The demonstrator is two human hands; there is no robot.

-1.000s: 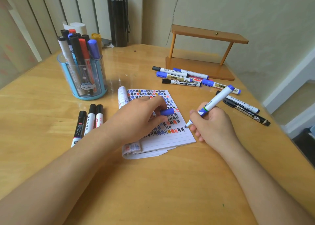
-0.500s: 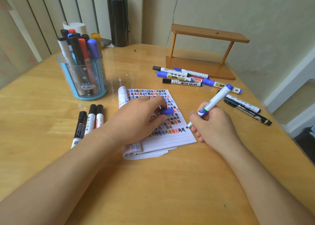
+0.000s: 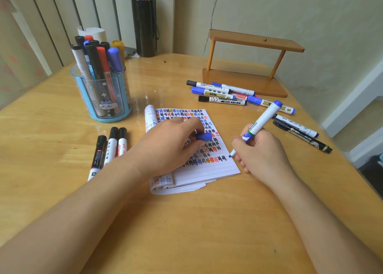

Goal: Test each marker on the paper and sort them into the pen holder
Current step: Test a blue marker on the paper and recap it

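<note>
A lined notepad (image 3: pixel 209 173) covered in coloured test marks lies mid-table. My left hand (image 3: pixel 167 145) rests on it and pinches a blue marker cap (image 3: pixel 204 136). My right hand (image 3: pixel 261 151) grips an uncapped blue whiteboard marker (image 3: pixel 262 121), its tip at the pad's right edge beside the last row of marks. The clear blue pen holder (image 3: pixel 102 99) at the left holds several markers. Three capped markers (image 3: pixel 109 149) lie left of the pad. Several more markers (image 3: pixel 223 93) lie behind the pad, and two others (image 3: pixel 300 131) at the right.
A wooden shelf stand (image 3: pixel 248 66) sits at the back right. A black bottle (image 3: pixel 144 20) stands at the back by the wall. The table edge (image 3: pixel 352 170) drops off at the right.
My right hand has lowered the marker tip a little toward the pad's right edge. My left hand with the cap has stayed put.
</note>
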